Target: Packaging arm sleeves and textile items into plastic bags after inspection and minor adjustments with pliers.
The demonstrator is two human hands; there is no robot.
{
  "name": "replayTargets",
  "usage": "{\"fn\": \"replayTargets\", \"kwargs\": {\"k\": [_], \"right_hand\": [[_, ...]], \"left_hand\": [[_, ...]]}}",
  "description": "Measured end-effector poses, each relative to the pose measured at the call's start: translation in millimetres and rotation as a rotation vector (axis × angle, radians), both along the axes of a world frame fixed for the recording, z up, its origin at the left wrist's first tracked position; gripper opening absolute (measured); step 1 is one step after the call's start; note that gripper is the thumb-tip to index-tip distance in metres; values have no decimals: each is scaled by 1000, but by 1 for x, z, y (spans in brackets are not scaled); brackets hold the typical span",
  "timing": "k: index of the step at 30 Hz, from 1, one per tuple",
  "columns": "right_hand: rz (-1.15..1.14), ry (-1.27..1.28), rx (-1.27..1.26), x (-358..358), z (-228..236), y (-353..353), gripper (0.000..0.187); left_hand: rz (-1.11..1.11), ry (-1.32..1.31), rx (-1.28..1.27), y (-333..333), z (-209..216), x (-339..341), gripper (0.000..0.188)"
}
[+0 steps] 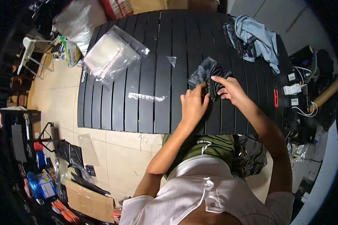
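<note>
Black table [146, 120]: a white tape strip [146, 97] is sticking to its top, and a red plastic tool [276, 98] is lying near its right edge.
Right side: a white charger [292, 89] and white cables [308, 109] are sitting just beside the table.
Far side: cardboard boxes [150, 4] are standing next to a red-and-white sack [116, 7].
Left floor: a white chair [28, 56] is standing on pale tiles [64, 93].
Lower left: a cardboard box [89, 200] is resting near a blue-and-white box [46, 184].
</note>
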State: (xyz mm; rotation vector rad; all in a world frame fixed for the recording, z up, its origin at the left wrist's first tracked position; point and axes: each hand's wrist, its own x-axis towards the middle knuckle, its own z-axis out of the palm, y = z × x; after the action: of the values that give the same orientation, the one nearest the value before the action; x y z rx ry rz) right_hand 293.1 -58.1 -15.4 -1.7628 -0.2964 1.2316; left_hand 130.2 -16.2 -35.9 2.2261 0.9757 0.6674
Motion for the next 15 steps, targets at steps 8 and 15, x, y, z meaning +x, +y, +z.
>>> {"fn": "replayTargets", "kwargs": {"k": [8,15], "right_hand": [[59,-171,1,3,6,11,42],[-55,-53,78,8,4,-4,39]], "left_hand": [[-273,-83,74,15,13,-49,23],[407,33,107,35,11,-99,16]]}}
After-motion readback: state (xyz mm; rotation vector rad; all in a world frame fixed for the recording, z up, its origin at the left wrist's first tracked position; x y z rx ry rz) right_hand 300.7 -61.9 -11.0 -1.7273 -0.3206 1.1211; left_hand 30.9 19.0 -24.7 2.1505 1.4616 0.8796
